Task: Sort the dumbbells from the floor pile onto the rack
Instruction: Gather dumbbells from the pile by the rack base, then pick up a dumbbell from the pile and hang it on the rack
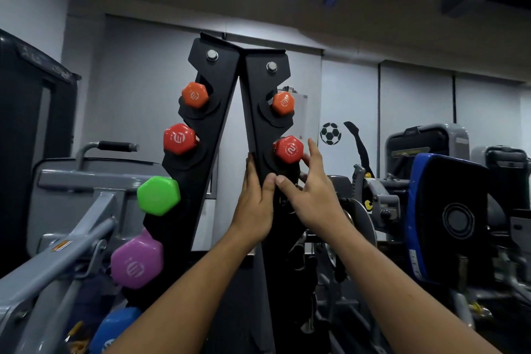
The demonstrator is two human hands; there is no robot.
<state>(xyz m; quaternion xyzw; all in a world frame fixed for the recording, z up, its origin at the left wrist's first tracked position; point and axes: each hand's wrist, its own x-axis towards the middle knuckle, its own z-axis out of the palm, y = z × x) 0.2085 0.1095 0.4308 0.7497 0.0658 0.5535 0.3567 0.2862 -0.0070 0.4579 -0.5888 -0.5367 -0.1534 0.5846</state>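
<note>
A black A-shaped rack [212,129] stands right in front of me. Its left arm carries an orange dumbbell [195,95], a red dumbbell [179,139], a green one [158,195], a purple one [137,263] and a blue one [115,327] at the bottom. The right arm holds an orange dumbbell [283,103] and, below it, a second red dumbbell [288,149]. My left hand [254,204] is wrapped around the edge of the right arm just under that red dumbbell. My right hand [311,190] has its fingers spread around the red dumbbell's head, touching it.
Grey gym machine frames [71,210] crowd the left side. A blue padded machine [442,218] and other equipment stand at the right. A grey wall with a football sticker [330,133] lies behind the rack. The floor pile is out of view.
</note>
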